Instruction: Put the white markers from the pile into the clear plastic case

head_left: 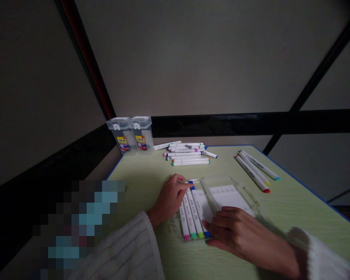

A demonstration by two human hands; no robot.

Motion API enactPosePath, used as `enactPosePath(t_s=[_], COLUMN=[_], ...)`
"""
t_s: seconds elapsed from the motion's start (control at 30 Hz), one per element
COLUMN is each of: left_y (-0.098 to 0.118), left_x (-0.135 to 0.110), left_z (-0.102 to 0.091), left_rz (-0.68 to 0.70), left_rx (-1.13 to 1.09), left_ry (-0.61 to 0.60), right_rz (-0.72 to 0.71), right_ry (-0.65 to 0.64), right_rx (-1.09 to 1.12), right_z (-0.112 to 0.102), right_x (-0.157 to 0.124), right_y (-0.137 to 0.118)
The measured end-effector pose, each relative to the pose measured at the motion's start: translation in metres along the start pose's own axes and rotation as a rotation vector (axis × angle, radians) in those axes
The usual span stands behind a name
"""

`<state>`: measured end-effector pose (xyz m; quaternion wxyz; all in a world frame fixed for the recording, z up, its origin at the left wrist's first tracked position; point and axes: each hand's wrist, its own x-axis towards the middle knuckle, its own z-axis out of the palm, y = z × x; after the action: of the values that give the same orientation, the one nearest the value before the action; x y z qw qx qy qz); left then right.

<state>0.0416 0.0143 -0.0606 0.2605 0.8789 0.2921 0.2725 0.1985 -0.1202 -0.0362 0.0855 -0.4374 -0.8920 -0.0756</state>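
A clear plastic marker case point(198, 210) lies flat on the green table point(146, 175), with its open lid point(230, 194) to the right. Several white markers point(192, 216) with coloured caps lie side by side in it. My left hand point(169, 198) rests at the case's left side, fingers curled, fingertips touching the top ends of the markers. My right hand point(239, 233) lies on the case's near right corner, fingers pressed together over the marker ends and the case edge.
A loose pile of white markers point(188, 153) lies at the table's back. Three more markers point(255, 169) lie at the right. Two upright clear cases point(131, 134) stand at the back left corner. Black bars point(251, 122) frame the table.
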Motion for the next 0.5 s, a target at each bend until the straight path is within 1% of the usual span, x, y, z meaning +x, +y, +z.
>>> enactPosePath(t_s=[0.23, 0.5], left_y=[0.0002, -0.0002], left_x=[0.0007, 0.0006], left_z=[0.0009, 0.0000], left_rz=[-0.006, -0.010], left_rx=[0.010, -0.012], left_ry=[-0.009, -0.011], right_rz=[0.024, 0.020], right_ry=[-0.029, 0.012], right_rx=[0.038, 0.052], right_z=[-0.0035, -0.0035], right_x=[0.0021, 0.0019], right_y=[-0.0016, -0.0016])
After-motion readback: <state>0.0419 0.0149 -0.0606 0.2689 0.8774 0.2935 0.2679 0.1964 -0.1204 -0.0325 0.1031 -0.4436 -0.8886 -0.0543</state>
